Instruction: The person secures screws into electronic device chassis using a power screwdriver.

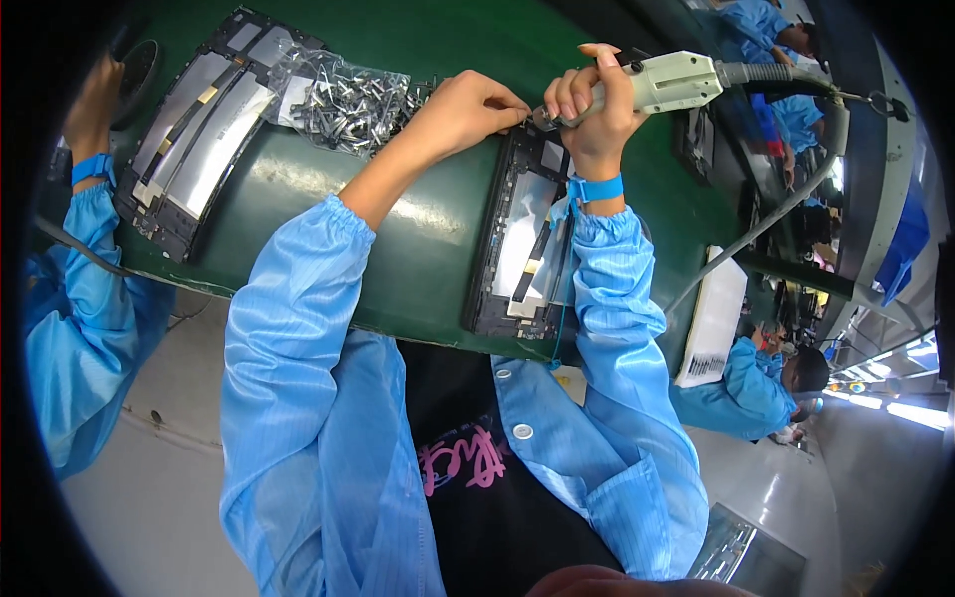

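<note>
My right hand (600,99) is wrapped round a pale grey electric screwdriver (676,84), which lies tilted with its cable end to the right. The driver's tip points left toward my left hand (472,107). Thumb and fingers of that hand are pinched together beside the tip; whatever they hold is too small to make out. Just below both hands, an opened tablet-like device (520,239) with a silvery inner plate and a dark ribbon strip lies on the green table (418,239). Part of its far end is hidden by my right hand. A blue wrist strap (597,189) circles my right wrist.
A clear bag (348,99) of small metal parts lies left of my left hand. Further left rests a second opened device (189,134). Another person's hand (95,104) is at the far left. A grey cable (796,194) hangs on the right, near a white slab (713,313).
</note>
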`<state>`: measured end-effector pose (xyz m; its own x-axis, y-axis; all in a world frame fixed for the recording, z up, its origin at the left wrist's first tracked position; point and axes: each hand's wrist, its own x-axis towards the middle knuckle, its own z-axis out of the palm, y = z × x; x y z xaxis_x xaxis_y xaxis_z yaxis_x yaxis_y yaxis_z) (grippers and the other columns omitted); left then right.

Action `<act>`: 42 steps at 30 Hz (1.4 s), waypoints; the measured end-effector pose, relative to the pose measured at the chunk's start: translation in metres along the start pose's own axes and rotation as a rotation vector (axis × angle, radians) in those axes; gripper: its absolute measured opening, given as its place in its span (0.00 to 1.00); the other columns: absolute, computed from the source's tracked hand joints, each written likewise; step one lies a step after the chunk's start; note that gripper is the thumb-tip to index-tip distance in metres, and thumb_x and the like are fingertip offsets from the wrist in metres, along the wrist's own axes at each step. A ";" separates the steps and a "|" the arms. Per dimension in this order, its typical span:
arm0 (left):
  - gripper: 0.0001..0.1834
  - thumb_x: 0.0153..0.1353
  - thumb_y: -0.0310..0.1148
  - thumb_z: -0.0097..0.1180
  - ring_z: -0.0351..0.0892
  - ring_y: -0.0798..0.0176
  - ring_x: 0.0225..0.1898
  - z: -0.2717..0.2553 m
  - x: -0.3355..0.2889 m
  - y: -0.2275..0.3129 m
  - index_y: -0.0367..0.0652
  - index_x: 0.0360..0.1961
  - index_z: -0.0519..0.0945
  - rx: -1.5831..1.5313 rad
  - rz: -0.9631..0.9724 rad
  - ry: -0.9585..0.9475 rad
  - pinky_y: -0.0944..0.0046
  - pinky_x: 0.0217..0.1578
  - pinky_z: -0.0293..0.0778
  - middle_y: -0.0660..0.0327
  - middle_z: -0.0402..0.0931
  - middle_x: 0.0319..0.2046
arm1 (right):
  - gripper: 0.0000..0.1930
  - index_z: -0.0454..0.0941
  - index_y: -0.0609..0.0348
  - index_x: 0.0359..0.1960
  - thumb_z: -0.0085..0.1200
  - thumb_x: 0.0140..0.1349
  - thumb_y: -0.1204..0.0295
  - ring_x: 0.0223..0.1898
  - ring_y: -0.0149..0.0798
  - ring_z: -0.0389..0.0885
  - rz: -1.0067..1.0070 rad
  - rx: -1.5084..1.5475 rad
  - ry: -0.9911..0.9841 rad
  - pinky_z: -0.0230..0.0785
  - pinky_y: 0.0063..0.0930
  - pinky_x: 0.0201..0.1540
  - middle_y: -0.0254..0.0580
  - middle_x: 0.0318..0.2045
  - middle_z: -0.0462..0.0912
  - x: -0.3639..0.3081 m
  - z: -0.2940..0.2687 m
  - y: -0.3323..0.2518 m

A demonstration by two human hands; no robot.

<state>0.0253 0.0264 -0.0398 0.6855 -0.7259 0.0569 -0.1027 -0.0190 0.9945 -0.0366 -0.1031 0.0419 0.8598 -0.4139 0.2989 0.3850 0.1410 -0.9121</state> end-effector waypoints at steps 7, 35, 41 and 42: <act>0.12 0.60 0.29 0.60 0.79 0.71 0.32 0.002 0.001 0.004 0.32 0.42 0.84 0.010 -0.013 -0.021 0.70 0.37 0.75 0.57 0.84 0.31 | 0.13 0.73 0.65 0.37 0.47 0.66 0.65 0.10 0.29 0.60 -0.012 -0.092 0.005 0.61 0.30 0.16 0.31 0.10 0.59 -0.001 -0.003 0.001; 0.12 0.55 0.34 0.63 0.83 0.63 0.29 0.009 -0.004 -0.013 0.39 0.38 0.86 0.009 0.008 0.021 0.64 0.35 0.76 0.55 0.84 0.28 | 0.12 0.67 0.55 0.26 0.49 0.70 0.73 0.09 0.28 0.60 0.030 -0.058 -0.052 0.59 0.25 0.14 0.30 0.11 0.62 -0.009 -0.004 0.017; 0.13 0.55 0.34 0.63 0.82 0.65 0.29 -0.002 0.021 0.001 0.38 0.38 0.86 0.023 0.029 0.015 0.64 0.35 0.76 0.56 0.84 0.27 | 0.12 0.66 0.55 0.25 0.49 0.70 0.73 0.09 0.29 0.61 0.040 -0.045 -0.014 0.60 0.25 0.14 0.31 0.11 0.63 0.017 0.000 0.005; 0.12 0.55 0.34 0.63 0.82 0.64 0.29 -0.001 0.019 -0.002 0.39 0.38 0.86 0.024 0.026 0.011 0.64 0.35 0.76 0.55 0.84 0.27 | 0.09 0.69 0.58 0.28 0.50 0.69 0.74 0.09 0.29 0.61 0.029 -0.046 -0.024 0.60 0.25 0.14 0.31 0.11 0.63 0.016 -0.004 0.011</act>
<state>0.0399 0.0132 -0.0401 0.6904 -0.7185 0.0842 -0.1381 -0.0166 0.9903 -0.0205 -0.1119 0.0352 0.8786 -0.3881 0.2783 0.3443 0.1111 -0.9323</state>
